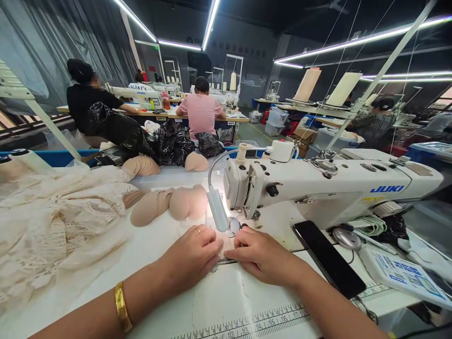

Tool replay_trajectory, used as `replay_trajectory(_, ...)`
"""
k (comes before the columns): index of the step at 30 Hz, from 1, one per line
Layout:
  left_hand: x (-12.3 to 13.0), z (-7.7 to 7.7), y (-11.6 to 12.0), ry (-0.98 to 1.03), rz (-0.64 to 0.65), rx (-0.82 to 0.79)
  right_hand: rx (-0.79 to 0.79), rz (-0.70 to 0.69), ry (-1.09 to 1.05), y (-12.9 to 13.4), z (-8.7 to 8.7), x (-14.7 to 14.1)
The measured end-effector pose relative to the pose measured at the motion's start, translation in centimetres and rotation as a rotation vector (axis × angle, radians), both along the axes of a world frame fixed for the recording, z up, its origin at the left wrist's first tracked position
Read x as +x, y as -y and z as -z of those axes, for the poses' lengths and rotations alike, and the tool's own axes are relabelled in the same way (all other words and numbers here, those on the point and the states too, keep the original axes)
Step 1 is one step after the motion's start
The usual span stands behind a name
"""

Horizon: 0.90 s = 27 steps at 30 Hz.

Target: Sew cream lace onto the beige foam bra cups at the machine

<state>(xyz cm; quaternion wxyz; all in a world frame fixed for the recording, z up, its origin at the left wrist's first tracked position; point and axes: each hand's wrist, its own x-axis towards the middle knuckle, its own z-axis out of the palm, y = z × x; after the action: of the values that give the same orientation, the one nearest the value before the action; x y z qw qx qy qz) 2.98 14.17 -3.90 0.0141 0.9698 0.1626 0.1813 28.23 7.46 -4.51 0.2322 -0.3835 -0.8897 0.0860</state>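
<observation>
Both hands rest close together in front of the needle area of a white sewing machine (318,181). My left hand (190,256) has its fingers curled, with a ring on one finger; whatever lies between them is too small to make out. Just to its right, my right hand (263,256) is also curled, thumb and forefinger pinched near the needle plate, and its contents cannot be made out. A small lamp (218,209) on a bendy neck lights the spot. Beige oval pads (151,207) lie in overlapping rows beyond my left hand.
Cream lace fabric (60,226) is heaped on the left. A black phone (328,259) lies right of my right hand, near a white box (406,278) and a coiled cable. A printed ruler (247,325) runs along the front edge. People sit at other machines beyond.
</observation>
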Motion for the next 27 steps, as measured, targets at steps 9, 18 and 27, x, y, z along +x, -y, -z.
replay_trajectory(9,0.2,0.5,-0.2,0.034,0.032,0.022,-0.004,0.005,-0.011,0.1,-0.5,-0.1)
replay_trajectory(18,0.5,0.9,-0.2,0.105,0.077,-0.058,-0.108,0.142,0.071,0.2,-1.0,-0.3)
replay_trajectory(27,1.0,0.4,-1.3,0.094,0.109,-0.062,-0.057,0.18,0.05,-0.4,0.2,-0.6)
